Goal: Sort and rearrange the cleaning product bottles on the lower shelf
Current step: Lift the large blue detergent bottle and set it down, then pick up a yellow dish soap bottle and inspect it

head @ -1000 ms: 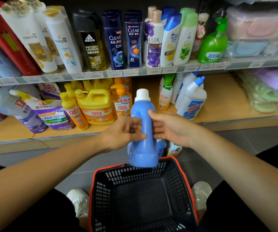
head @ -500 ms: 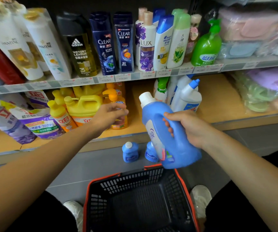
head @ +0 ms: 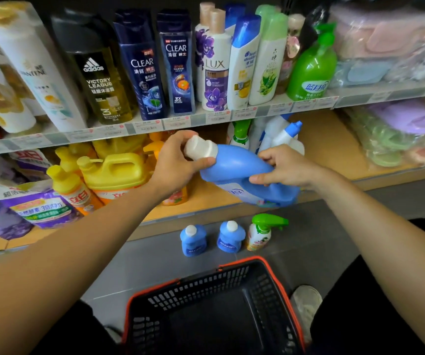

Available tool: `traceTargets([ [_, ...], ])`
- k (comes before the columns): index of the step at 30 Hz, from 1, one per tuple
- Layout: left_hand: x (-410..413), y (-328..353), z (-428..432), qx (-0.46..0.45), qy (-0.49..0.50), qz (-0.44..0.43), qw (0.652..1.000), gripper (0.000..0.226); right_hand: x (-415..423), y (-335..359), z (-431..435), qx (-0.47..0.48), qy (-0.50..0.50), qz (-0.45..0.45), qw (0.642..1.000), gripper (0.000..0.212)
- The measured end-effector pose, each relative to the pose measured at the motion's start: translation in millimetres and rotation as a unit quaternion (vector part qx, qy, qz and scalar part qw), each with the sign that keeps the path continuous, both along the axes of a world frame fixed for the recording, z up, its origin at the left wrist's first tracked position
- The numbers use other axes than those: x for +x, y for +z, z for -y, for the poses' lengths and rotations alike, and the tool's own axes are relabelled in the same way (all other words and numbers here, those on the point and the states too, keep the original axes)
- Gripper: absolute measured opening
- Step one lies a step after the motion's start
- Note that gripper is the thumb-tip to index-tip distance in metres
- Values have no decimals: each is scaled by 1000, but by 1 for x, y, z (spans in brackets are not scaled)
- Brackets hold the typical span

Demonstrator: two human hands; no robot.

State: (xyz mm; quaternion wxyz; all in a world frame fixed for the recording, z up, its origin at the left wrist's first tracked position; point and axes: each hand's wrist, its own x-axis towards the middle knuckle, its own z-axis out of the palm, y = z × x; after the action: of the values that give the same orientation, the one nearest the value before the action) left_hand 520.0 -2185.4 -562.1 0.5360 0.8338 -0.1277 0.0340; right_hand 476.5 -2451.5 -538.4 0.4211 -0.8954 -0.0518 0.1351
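Hands are meeting on the big blue bottle [head: 242,172], which we are holding tilted on its side in the air, just in front of the lower shelf [head: 329,149] and above the floor. Our left hand [head: 178,162] is curling its fingers round the white cap [head: 199,148] and neck, with the thumb pressing on the blue shoulder. Our right hand [head: 283,167] is gripping the bottle's handle, fingers wrapped over the top and thumb lying along the side. Behind the bottle, white spray bottles [head: 272,135] are standing upright on the shelf, and to the left a yellow jug [head: 115,170] is sitting among yellow bottles. On the grey floor below, one small blue bottle [head: 193,240], a second small blue bottle [head: 231,237] and a green-trigger sprayer [head: 261,233] are standing in a row, near one another but apart. Nearest us, a black basket [head: 206,285] with an orange rim is resting on the floor by our shoe.
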Motion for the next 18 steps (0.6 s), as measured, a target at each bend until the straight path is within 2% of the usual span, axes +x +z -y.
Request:
traceTargets([
  [2, -1, -2, 1, 58, -5, 84, 995, 62, 10, -20, -4, -43, 0, -10, 999, 43],
  [4, -2, -5, 0, 87, -7, 121, 989, 61, 19, -39, -12, -53, -11, -10, 998, 34],
  [6, -1, -9, -5, 112, -1, 125, 986, 59, 26, -55, -23, -29, -26, -13, 999, 31],
  [10, 5, -14, -19, 143, -40, 133, 980, 61, 34, -80, -30, 42, -51, -13, 998, 45],
  [14, 3, -12, -21, 88, -124, 62, 986, 74, 40, -95, -29, 83, -90, -1, 993, 47],
  [16, 3, -12, -25, 119, -103, 75, 985, 71, 42, -100, -32, 101, -106, 4, 989, 45],
  [18, 5, -12, -36, 207, -33, 144, 967, 55, 44, -105, -37, 122, -121, 7, 985, 47],
])
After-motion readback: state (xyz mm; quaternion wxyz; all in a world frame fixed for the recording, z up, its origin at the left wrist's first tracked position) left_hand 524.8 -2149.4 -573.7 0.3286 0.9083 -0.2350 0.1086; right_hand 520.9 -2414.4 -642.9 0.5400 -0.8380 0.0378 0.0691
